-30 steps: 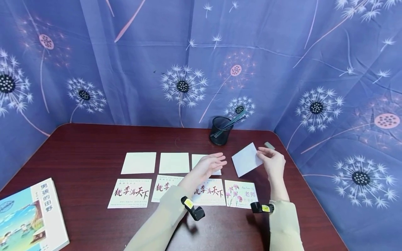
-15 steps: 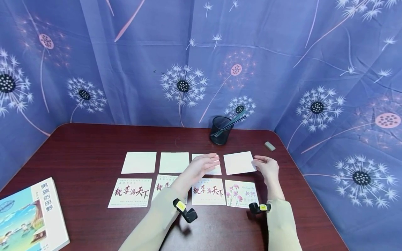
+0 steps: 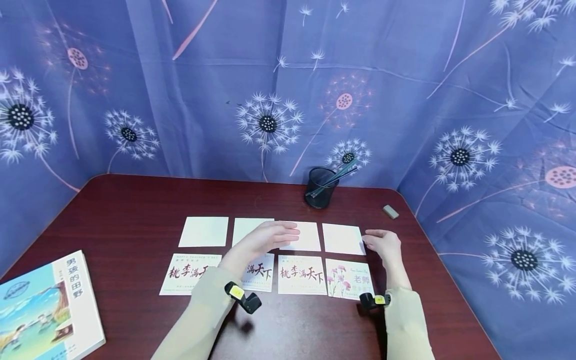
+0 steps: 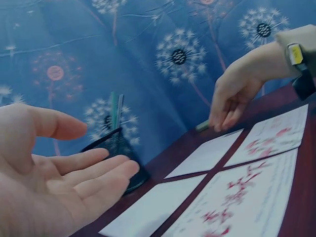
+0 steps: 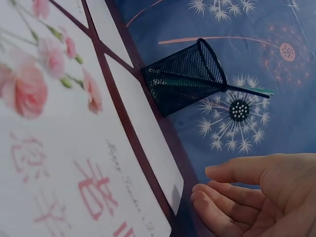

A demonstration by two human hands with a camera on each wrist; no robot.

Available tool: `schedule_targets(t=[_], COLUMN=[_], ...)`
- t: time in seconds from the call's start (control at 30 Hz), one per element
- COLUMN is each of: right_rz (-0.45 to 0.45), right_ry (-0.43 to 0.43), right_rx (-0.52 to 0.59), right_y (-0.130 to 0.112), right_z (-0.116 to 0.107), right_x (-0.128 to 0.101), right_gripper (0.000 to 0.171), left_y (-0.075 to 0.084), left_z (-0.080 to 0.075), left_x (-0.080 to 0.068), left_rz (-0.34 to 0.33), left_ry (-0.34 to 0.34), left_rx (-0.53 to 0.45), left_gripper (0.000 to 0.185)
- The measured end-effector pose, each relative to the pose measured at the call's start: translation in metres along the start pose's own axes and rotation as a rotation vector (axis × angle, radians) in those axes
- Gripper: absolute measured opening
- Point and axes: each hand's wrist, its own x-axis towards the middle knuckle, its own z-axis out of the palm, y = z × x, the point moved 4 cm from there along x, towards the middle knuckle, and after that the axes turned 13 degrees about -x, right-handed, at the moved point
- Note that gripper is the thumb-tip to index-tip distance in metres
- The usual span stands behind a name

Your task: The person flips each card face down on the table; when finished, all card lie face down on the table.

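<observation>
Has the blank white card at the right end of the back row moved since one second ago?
Yes. The blank card came down and left, away from the eraser; it now lies flat behind the flower card, by the right hand.

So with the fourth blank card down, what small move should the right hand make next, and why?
Probably draw the right hand back off the rightmost blank card. That card lies flat, level with the other three blanks and above the flower card. The fingers are relaxed at its right edge and grip nothing. The left hand hovers open over the row.
</observation>
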Motion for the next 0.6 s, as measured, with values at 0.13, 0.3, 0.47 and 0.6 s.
schedule_targets(t=[0.13, 0.3, 0.47, 0.6], right_rz=[-0.033, -0.117, -0.21, -0.303], right_ry=[-0.007, -0.034, -0.095, -0.204], right_rx=[-0.025, -0.009, 0.052, 0.112], right_y=[-0.01, -0.044, -0.081, -0.111], right_z=[0.0, 0.005, 0.028, 0.058], right_x=[-0.004, -0.02, -0.039, -0.057], right_gripper=[0.037, 0.036, 0.035, 0.034], left_y=[0.007, 0.015, 0.029, 0.04], left_z=[-0.019, -0.046, -0.074, -0.096], left_x=[-0.012, -0.032, -0.057, -0.076], left_rz=[-0.01, -0.016, -0.023, -0.035], left_ry=[0.023, 0.058, 0.095, 0.134], left_rx=[0.048, 0.108, 0.157, 0.189], left_gripper=[0.046, 0.046, 0.049, 0.051])
